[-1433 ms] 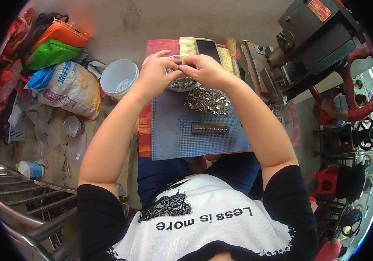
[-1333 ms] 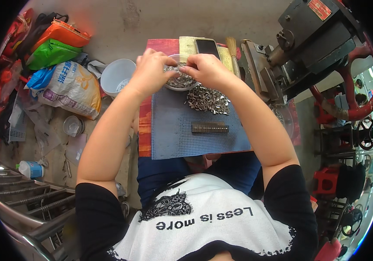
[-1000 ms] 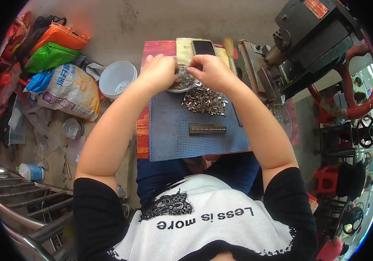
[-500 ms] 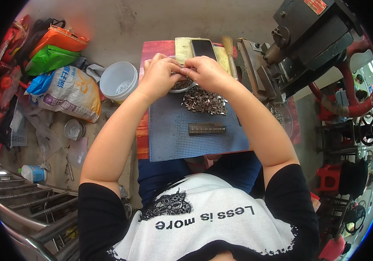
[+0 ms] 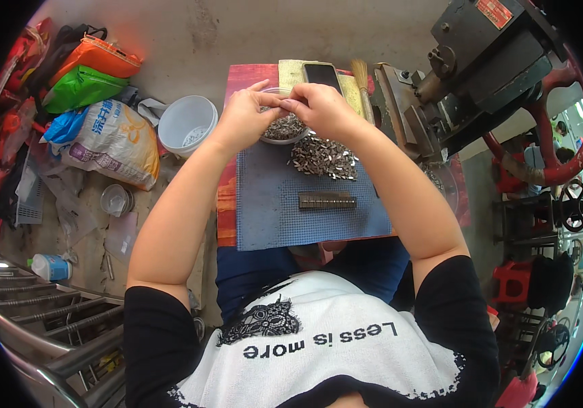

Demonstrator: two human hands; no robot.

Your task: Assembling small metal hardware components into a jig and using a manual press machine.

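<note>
Above a round bowl of small metal pieces (image 5: 285, 129), my left hand (image 5: 247, 117) and my right hand (image 5: 322, 109) meet at the fingertips. Both are pinched closed; whatever sits between the fingers is too small or too hidden to name. A heap of small shiny metal pieces (image 5: 323, 158) lies on the blue ribbed mat (image 5: 271, 217), just nearer to me than the bowl. Closer still rests a dark rectangular metal block (image 5: 327, 200) with a row of small pieces or slots along its middle.
A phone (image 5: 322, 76) lies on a yellow cloth (image 5: 291, 72) at the table's far side, beside a brush (image 5: 361, 78). A dark machine press (image 5: 482, 61) with a red wheel stands at right. A white bucket (image 5: 188, 122) and filled bags (image 5: 111, 143) are at left.
My hands have shifted slightly and the left fingers have lifted and spread a little, so more of the bowl's contents shows. The view has moved slightly; heap and block stay put.
</note>
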